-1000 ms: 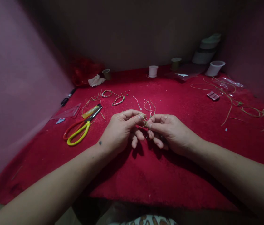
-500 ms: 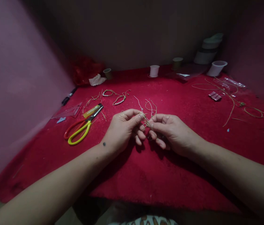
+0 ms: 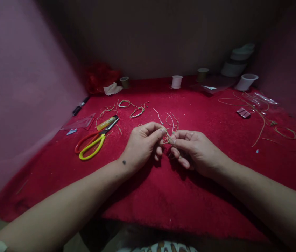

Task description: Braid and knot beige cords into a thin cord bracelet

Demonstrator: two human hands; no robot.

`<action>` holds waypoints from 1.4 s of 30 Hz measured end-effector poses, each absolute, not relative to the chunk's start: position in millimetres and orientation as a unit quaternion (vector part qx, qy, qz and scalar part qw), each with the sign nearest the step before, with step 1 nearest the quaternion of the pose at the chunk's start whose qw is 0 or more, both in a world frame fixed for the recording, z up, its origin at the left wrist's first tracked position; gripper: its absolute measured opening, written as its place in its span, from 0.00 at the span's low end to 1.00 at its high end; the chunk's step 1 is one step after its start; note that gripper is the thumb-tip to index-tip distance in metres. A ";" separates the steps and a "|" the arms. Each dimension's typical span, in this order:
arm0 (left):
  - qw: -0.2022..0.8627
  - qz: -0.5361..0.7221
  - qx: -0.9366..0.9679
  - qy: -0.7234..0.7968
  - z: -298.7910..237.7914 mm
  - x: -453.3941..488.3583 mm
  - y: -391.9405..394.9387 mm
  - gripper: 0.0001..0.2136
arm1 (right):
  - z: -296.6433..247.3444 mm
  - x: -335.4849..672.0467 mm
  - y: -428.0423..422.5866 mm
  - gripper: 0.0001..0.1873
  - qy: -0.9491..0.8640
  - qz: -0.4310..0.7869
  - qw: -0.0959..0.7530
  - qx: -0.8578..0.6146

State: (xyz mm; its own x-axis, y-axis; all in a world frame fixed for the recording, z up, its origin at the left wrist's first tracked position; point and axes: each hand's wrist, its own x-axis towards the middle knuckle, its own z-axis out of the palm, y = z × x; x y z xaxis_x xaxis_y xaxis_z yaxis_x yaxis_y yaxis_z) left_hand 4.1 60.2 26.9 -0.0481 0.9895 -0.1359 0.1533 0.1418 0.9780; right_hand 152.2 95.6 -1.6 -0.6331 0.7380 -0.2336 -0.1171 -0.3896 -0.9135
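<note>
Thin tan and white cords [image 3: 173,120] run between my two hands, with loose ends curling out on the far side. My left hand [image 3: 146,140] pinches some of the strands between thumb and forefinger. Close beside it, my right hand [image 3: 194,148] pinches the same bundle, its lower fingers curled loosely. How the strands cross at the fingertips is too fine to make out. Beyond my hands lie two braided cord bracelets [image 3: 137,112]. Left of my left hand rest scissors [image 3: 92,147] with one red and one yellow handle, touching a yellow lighter [image 3: 106,123].
A red cloth [image 3: 142,206] covers the table. Thread spools, one white [image 3: 176,82], stand along the back beside crumpled tissue [image 3: 113,89]. Loose tan cord [image 3: 262,129], a small dark-pink block [image 3: 243,112] and clear plastic lie at right. A black pen [image 3: 80,106] lies far left.
The whole view has shifted slightly. Both hands keep their pinch on the cords, and the strands between them now slant out a little more from my left fingertips.
</note>
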 end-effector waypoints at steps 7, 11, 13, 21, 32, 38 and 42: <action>0.483 0.436 0.496 0.575 25.0 4.0 60.5 0.07 | 1.1 152.6 94.1 0.09 -0.474 0.770 0.270 -0.332; 0.477 0.432 0.504 0.576 24.5 3.5 61.7 0.07 | 2.9 151.6 94.7 0.09 -0.472 0.771 0.264 -0.336; 0.474 0.438 0.505 0.574 24.3 2.8 62.5 0.07 | 3.1 151.5 94.7 0.10 -0.473 0.769 0.265 -0.339; 0.521 0.447 0.462 0.562 23.1 -0.1 66.1 0.08 | 1.2 152.7 92.9 0.09 -0.472 0.772 0.272 -0.327; 0.487 0.442 0.478 0.582 17.7 -6.0 67.4 0.12 | 2.1 150.7 93.9 0.09 -0.467 0.767 0.270 -0.348; 0.310 0.419 0.611 0.596 13.7 -13.3 67.1 0.10 | 3.3 150.5 94.4 0.09 -0.462 0.766 0.273 -0.354; 0.235 0.400 0.648 0.604 14.4 -17.8 67.9 0.09 | 3.6 149.9 93.9 0.09 -0.458 0.765 0.273 -0.361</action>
